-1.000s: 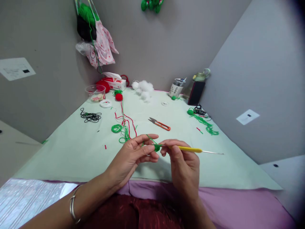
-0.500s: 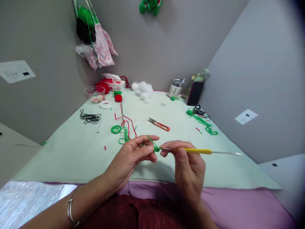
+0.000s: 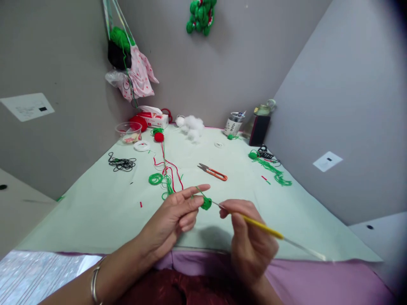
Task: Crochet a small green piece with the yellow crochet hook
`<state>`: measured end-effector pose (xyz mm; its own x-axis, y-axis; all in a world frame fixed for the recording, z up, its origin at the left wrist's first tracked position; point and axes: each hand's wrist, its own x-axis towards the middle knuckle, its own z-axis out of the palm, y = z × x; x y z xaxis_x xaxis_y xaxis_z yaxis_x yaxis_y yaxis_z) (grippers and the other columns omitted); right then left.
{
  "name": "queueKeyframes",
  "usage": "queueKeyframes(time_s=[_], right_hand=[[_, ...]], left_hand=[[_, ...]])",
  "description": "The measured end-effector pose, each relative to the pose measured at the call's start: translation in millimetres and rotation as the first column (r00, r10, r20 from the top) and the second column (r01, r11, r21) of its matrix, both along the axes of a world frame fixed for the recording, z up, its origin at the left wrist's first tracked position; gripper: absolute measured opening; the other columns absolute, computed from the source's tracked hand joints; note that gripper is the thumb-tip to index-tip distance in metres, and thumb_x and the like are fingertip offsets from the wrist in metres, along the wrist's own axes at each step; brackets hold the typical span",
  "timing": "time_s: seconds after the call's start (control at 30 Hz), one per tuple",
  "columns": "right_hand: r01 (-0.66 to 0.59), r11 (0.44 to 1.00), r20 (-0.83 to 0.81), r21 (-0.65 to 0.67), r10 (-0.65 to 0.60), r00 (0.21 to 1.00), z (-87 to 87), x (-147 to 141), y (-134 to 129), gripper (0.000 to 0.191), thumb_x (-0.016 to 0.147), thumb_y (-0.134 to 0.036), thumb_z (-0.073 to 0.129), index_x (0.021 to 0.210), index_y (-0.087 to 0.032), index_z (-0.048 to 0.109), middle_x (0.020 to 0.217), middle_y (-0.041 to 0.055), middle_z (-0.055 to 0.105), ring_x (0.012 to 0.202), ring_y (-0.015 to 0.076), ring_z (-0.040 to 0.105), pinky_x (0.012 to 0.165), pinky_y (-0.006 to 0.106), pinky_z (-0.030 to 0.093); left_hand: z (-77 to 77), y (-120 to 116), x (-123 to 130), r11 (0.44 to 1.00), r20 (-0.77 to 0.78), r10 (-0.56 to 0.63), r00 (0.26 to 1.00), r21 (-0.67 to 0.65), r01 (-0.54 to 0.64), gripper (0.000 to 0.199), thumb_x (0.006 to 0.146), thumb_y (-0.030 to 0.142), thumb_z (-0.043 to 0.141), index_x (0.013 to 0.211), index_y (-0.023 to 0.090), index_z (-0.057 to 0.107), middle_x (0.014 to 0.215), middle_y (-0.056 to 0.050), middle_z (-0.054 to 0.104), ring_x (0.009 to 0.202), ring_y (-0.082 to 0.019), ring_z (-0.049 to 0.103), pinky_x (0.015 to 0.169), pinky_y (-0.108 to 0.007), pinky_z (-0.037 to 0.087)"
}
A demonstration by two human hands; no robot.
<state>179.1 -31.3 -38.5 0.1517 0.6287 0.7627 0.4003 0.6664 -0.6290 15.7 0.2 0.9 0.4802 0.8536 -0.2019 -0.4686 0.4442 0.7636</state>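
At the left of the pale worktop (image 3: pixel 79 212), loose black cord (image 3: pixel 122 162) lies in a tangle; next come a coil of green yarn (image 3: pixel 155 178) and a wandering length of red yarn (image 3: pixel 171 164). My left hand (image 3: pixel 174 215), with a silver bangle (image 3: pixel 94 284) at the wrist, pinches a green crocheted piece (image 3: pixel 206 204) between thumb and fingers, and a green strand (image 3: pixel 200 191) slants from the raised forefinger down to it. The piece is held above the worktop, just right of my left fingertips and up and left of my other hand, so the left is the nearer of the two. It is small, bright green and rounded, with a bumpy surface and no clear long axis. Beyond it lie orange-handled thread snips (image 3: pixel 213 172). From its right side a yellow-handled crochet hook (image 3: pixel 265 228) slopes down and rightward, its slim metal tip meeting the piece; whether the tip sits inside a loop or merely against the stitches is too small to tell. My right hand (image 3: pixel 254 241) is closed around the hook, apart from the left, with only the metal shaft bridging the gap. Farther right, and farther back, a green yarn hank (image 3: pixel 271 167) trails across the worktop.
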Motion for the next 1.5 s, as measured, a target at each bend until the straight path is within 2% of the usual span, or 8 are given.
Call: queueKeyframes(time_s=[0.13,0.4,0.7,0.83,0.93,1.03,1.2,1.5], right_hand=[[-0.195,0.975,-0.324,-0.106,0.152,0.934,8.5,-1.8,3.0,0.022,0.105,-0.019,0.056,0.101,-0.026,0.076,0.087,0.0013,0.07,0.072,0.0148,0.063,0.066,0.03,0.054],[-0.279,0.952,-0.444,-0.129,0.196,0.874,6.8,-1.6,7.1,0.021,0.105,-0.027,0.059,0.094,-0.021,0.077,0.086,0.0035,0.073,0.064,0.0129,0.066,0.061,0.027,0.056],[-0.058,0.998,-0.003,-0.03,0.058,0.998,-0.8,-6.9,2.4,0.029,0.101,-0.01,0.061,0.113,-0.029,0.079,0.091,0.0022,0.074,0.081,0.0165,0.07,0.07,0.03,0.059],[0.079,0.989,0.187,0.123,-0.102,0.977,-7.9,-5.3,0.0,0.034,0.097,-0.008,0.067,0.119,-0.031,0.08,0.105,0.0062,0.076,0.091,0.02,0.073,0.074,0.033,0.061],[0.005,1.0,-0.031,-0.011,-0.005,1.0,-0.3,-1.9,2.0,0.027,0.101,-0.01,0.061,0.11,-0.028,0.079,0.089,0.0029,0.073,0.08,0.0171,0.07,0.07,0.031,0.059],[-0.171,0.977,-0.27,-0.124,0.133,0.954,8.4,-0.7,5.4,0.022,0.104,-0.016,0.058,0.101,-0.026,0.078,0.082,0.0008,0.069,0.07,0.0142,0.064,0.064,0.029,0.055],[-0.225,0.96,-0.256,-0.166,0.179,0.95,7.5,-2.8,7.7,0.019,0.101,-0.018,0.065,0.101,-0.026,0.082,0.091,0.0024,0.076,0.076,0.014,0.066,0.069,0.028,0.056],[-0.418,0.891,-0.513,-0.175,0.28,0.811,7.1,2.9,5.1,0.025,0.108,-0.03,0.056,0.098,-0.023,0.078,0.091,0.0033,0.077,0.071,0.0131,0.072,0.067,0.028,0.06]], left_hand=[[6.0,-0.6,-1.4,0.997,-0.005,0.055,0.998,0.061,-0.055,0.039,0.081,0.027,0.09,0.116,0.015,0.077,0.061,0.011,0.047,0.042,0.0,0.021,0.042,-0.019,0.018],[2.7,-3.2,-2.7,0.985,-0.061,0.125,0.99,0.128,-0.116,0.03,0.082,0.03,0.089,0.108,0.017,0.081,0.075,0.007,0.053,0.043,0.002,0.029,0.044,-0.02,0.018],[-5.6,-7.9,5.6,0.975,-0.101,0.146,0.984,0.183,-0.126,0.035,0.082,0.028,0.09,0.115,0.023,0.082,0.09,0.003,0.065,0.046,0.001,0.043,0.048,-0.02,0.032],[-8.6,-4.4,3.7,0.999,-0.001,0.036,0.999,0.035,-0.036,0.038,0.084,0.029,0.089,0.12,0.018,0.081,0.063,0.008,0.053,0.044,-0.001,0.036,0.046,-0.017,0.03],[-6.1,-0.1,0.0,1.0,0.043,0.024,0.999,-0.006,-0.023,0.032,0.083,0.023,0.089,0.113,0.014,0.083,0.059,0.009,0.045,0.045,-0.001,0.032,0.045,-0.015,0.029],[-2.9,0.6,-1.1,0.994,0.012,0.094,0.995,0.051,-0.095,0.032,0.08,0.019,0.09,0.112,0.018,0.084,0.07,0.007,0.057,0.046,0.001,0.04,0.047,-0.015,0.035],[-4.0,-4.8,1.4,0.988,-0.035,0.076,0.997,0.14,-0.07,0.033,0.084,0.024,0.088,0.116,0.022,0.083,0.08,0.002,0.068,0.059,-0.006,0.063,0.063,-0.018,0.051],[-8.3,-4.7,-1.4,0.987,-0.057,0.068,0.996,0.152,-0.059,0.029,0.086,0.027,0.086,0.115,0.023,0.083,0.086,0.003,0.065,0.064,-0.007,0.065,0.065,-0.022,0.053]])
